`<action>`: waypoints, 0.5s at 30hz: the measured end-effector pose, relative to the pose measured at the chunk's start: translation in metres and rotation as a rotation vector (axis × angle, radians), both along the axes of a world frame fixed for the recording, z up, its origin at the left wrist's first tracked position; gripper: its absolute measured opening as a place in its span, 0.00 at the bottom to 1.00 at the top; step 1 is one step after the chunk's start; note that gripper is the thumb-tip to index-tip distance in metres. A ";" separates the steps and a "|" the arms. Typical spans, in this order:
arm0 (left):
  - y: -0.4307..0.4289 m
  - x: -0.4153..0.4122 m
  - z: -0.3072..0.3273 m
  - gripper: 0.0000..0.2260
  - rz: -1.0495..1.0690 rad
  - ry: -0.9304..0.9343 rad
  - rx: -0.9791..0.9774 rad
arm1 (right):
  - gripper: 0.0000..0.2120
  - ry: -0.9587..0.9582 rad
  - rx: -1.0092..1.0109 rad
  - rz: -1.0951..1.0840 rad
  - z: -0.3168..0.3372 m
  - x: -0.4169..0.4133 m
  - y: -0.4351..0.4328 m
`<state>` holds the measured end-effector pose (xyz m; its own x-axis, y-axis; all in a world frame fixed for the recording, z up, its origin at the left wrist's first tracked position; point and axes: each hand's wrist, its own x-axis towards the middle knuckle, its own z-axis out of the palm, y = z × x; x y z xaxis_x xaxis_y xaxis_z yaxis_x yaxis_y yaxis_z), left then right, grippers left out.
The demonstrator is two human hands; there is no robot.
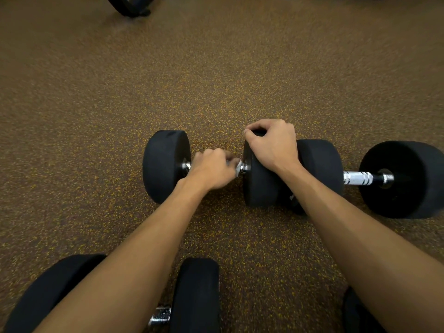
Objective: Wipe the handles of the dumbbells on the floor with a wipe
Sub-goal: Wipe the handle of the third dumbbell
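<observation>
A black dumbbell [165, 164] lies on the speckled floor in the middle. My left hand [212, 169] is curled round its chrome handle with a white wipe [238, 167] showing at the fingertips. My right hand [272, 143] grips the top of that dumbbell's right head [260, 188]. Most of the handle is hidden under my left hand. A second dumbbell [398, 179] lies end to end on the right, its chrome handle [358, 178] bare. A third dumbbell [195, 296] lies near me at the bottom left, partly covered by my left forearm.
The brown rubber floor [216, 68] stretches open beyond the dumbbells. A black curved piece of equipment [131, 7] stands at the far top left. Another dark object [355, 311] shows at the bottom right under my right forearm.
</observation>
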<state>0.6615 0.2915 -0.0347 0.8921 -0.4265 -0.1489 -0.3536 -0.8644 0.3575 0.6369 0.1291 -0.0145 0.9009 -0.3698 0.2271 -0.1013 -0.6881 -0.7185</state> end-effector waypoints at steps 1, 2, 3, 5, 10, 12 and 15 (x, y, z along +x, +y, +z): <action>-0.004 0.000 0.001 0.17 0.000 0.008 -0.002 | 0.08 -0.003 0.000 0.000 0.000 0.000 0.000; -0.008 -0.001 0.001 0.17 -0.001 0.012 -0.012 | 0.08 -0.005 -0.001 0.001 0.000 0.001 0.000; -0.012 -0.002 0.000 0.17 -0.007 0.006 -0.029 | 0.08 -0.005 -0.005 0.002 0.000 0.001 0.000; -0.012 -0.006 -0.008 0.14 -0.032 -0.067 -0.084 | 0.08 -0.008 -0.006 0.002 -0.001 0.001 0.000; 0.006 -0.011 -0.034 0.08 -0.119 -0.308 -0.384 | 0.08 -0.012 -0.005 -0.004 -0.002 0.002 0.000; 0.010 -0.012 -0.040 0.08 -0.183 -0.372 -0.439 | 0.08 -0.009 -0.001 -0.002 -0.002 0.002 0.000; 0.011 -0.014 -0.040 0.09 -0.196 -0.359 -0.492 | 0.07 0.000 -0.002 -0.010 -0.001 0.002 0.000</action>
